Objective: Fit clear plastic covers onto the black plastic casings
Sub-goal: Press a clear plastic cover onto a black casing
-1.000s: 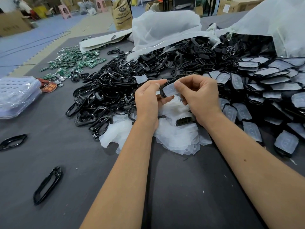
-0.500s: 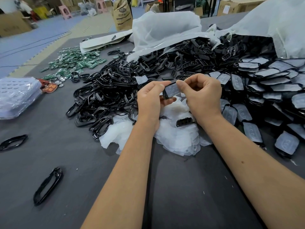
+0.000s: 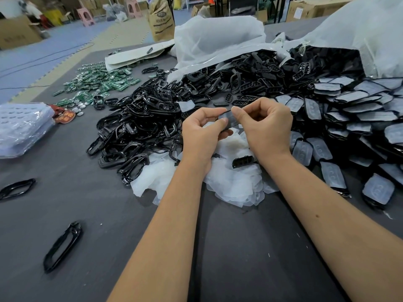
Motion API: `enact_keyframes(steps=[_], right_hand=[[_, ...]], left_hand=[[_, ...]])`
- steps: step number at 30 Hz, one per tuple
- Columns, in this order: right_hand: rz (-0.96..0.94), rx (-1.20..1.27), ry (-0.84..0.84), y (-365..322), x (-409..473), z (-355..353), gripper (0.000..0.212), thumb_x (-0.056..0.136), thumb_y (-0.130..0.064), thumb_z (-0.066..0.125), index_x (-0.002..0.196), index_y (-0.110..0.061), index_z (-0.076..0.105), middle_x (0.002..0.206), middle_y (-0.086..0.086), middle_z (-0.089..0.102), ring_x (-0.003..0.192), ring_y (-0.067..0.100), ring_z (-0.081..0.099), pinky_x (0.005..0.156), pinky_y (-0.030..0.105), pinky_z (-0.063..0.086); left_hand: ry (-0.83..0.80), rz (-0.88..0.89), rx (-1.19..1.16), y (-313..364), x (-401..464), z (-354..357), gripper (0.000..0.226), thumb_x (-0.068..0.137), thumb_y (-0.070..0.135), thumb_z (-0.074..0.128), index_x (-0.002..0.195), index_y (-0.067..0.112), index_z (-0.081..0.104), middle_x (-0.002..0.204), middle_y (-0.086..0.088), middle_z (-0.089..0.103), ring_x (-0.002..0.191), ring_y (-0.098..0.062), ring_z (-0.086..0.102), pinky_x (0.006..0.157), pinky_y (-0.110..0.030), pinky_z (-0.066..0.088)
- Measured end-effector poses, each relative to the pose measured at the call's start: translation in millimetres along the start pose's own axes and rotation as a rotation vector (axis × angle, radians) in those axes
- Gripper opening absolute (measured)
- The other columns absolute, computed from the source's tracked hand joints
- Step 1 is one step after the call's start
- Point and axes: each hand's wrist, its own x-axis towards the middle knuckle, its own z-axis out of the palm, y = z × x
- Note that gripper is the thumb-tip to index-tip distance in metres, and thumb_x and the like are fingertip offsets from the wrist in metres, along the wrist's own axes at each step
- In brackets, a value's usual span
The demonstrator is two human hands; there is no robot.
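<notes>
Since a second ago I see the casing [image 3: 226,121] tipped flatter and lifted slightly. Left hand [image 3: 201,132] and right hand [image 3: 265,125] both pinch it above the covers [image 3: 229,179], probably so thumbs can press a cover down; seating is unclear.

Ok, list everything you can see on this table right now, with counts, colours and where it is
Table: one, dark grey, under everything.
Black frames: a large pile, glossy black, left of the hands.
Loose frames: two, black, near left.
Clear covers: a heap, milky clear, under the wrists.
Covered casings: many, black with clear tops, right.
Bare casings: a pile, black, far centre.
Circuit boards: many, green, far left.
Plastic bags: white, far side.
Clear trays: a stack, left edge.
Held casing: one, black, between the hands.
Left hand: grip on the held casing.
Right hand: pinching its top edge.
</notes>
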Motion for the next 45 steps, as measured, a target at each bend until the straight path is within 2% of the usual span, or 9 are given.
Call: enact_keyframes(steps=[15,25,28,30,35,37,39,41,45], right_hand=[[-0.009,-0.040,0.012,-1.1,-0.6,-0.3,0.024,0.083,-0.028,0.086,0.070,-0.020,0.068,0.063,-0.012,0.066,0.058,0.002,0.061,0.059,0.014,0.047],[0.040,0.004,-0.029,3.1,0.7,0.2,0.023,0.081,-0.032,0.088,0.070,-0.021,0.071,0.061,-0.014,0.068,0.057,0.001,0.064,0.059,0.019,0.051],[0.070,0.017,-0.051,3.5,1.4,-0.5,0.024,0.080,-0.033,0.088,0.071,-0.018,0.071,0.064,-0.009,0.071,0.060,0.007,0.067,0.062,0.027,0.056],[0.133,0.064,-0.074,4.0,2.7,-1.1,0.027,0.078,-0.031,0.090,0.072,-0.016,0.069,0.067,-0.006,0.071,0.060,0.012,0.065,0.062,0.032,0.056],[0.383,0.372,-0.227,2.5,9.4,-9.2,0.022,0.084,-0.020,0.088,0.089,-0.010,0.068,0.068,0.000,0.064,0.051,0.011,0.053,0.043,0.024,0.043],[0.449,0.472,-0.309,1.2,11.9,-12.1,0.020,0.089,-0.022,0.082,0.090,-0.007,0.070,0.072,0.007,0.064,0.053,0.013,0.055,0.043,0.024,0.040],[0.503,0.538,-0.367,0.1,12.4,-12.5,0.030,0.095,-0.031,0.075,0.095,-0.001,0.069,0.082,0.018,0.061,0.057,0.018,0.056,0.046,0.027,0.037],[0.501,0.535,-0.379,-1.0,11.5,-11.0,0.033,0.099,-0.031,0.070,0.100,0.002,0.068,0.085,0.019,0.059,0.059,0.020,0.058,0.046,0.027,0.038],[0.409,0.457,-0.310,0.6,8.9,-8.0,0.011,0.097,-0.012,0.072,0.089,-0.005,0.072,0.069,0.007,0.066,0.056,0.015,0.059,0.045,0.023,0.046]], left_hand=[[-0.027,0.024,0.028,-3.5,2.6,-1.9,0.016,0.090,-0.007,0.070,0.097,0.006,0.073,0.077,-0.008,0.073,0.058,-0.016,0.066,0.056,-0.019,0.052],[-0.033,0.019,-0.006,-4.8,3.5,-3.2,0.016,0.088,-0.008,0.072,0.094,0.007,0.072,0.075,-0.007,0.071,0.055,-0.015,0.064,0.055,-0.019,0.052],[-0.032,0.016,0.004,-4.4,3.6,-3.2,0.016,0.089,-0.009,0.070,0.095,0.006,0.072,0.075,-0.007,0.072,0.055,-0.015,0.064,0.055,-0.019,0.052],[-0.032,0.015,0.006,-3.8,3.4,-3.0,0.017,0.089,-0.010,0.069,0.095,0.006,0.072,0.075,-0.007,0.071,0.055,-0.015,0.063,0.056,-0.020,0.052],[-0.054,0.032,0.013,-1.0,2.5,-3.4,0.019,0.090,-0.009,0.068,0.096,0.008,0.072,0.075,-0.008,0.068,0.057,-0.016,0.063,0.058,-0.020,0.052],[-0.062,0.036,0.009,-0.5,2.1,-2.7,0.019,0.091,-0.009,0.067,0.096,0.008,0.072,0.076,-0.007,0.068,0.057,-0.016,0.063,0.059,-0.021,0.052],[-0.054,0.036,0.002,-0.6,2.2,-2.4,0.019,0.091,-0.010,0.067,0.097,0.008,0.072,0.073,-0.004,0.068,0.057,-0.016,0.064,0.059,-0.021,0.053],[-0.043,0.035,-0.002,-0.7,2.5,-2.7,0.019,0.091,-0.010,0.066,0.097,0.007,0.072,0.071,-0.002,0.068,0.057,-0.016,0.064,0.059,-0.021,0.053],[-0.051,0.030,-0.007,-0.7,2.2,-3.1,0.019,0.092,-0.011,0.064,0.098,0.006,0.072,0.079,-0.011,0.069,0.057,-0.018,0.065,0.058,-0.021,0.053]])
